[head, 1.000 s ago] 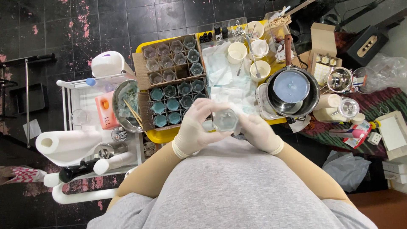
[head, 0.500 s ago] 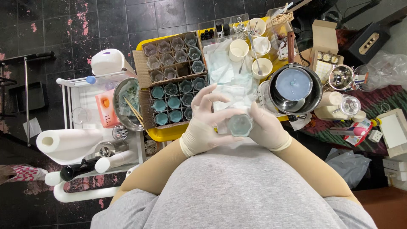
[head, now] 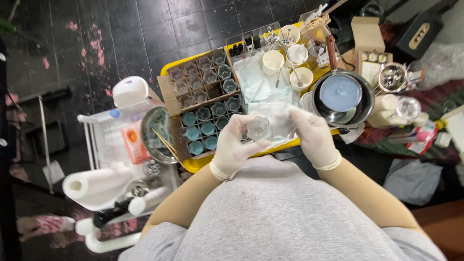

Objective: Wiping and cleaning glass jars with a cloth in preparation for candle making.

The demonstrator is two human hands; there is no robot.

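While hovering over the yellow tray's (head: 195,165) near edge, left hand (head: 235,147) is gripping small glass jar (head: 258,128), mouth facing up, right hand (head: 313,137) is pinching a clear wrap (head: 279,116) beside it, steel pot (head: 343,96) crowding the right.

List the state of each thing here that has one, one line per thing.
Small glass jar: empty, held in both hands.
Left hand: gloved, gripping the jar.
Right hand: gloved, on a clear wrap.
Pan: holds pale blue liquid.
Boxed jars: near rows filled teal, far rows empty.
Paper towel roll: lying flat.
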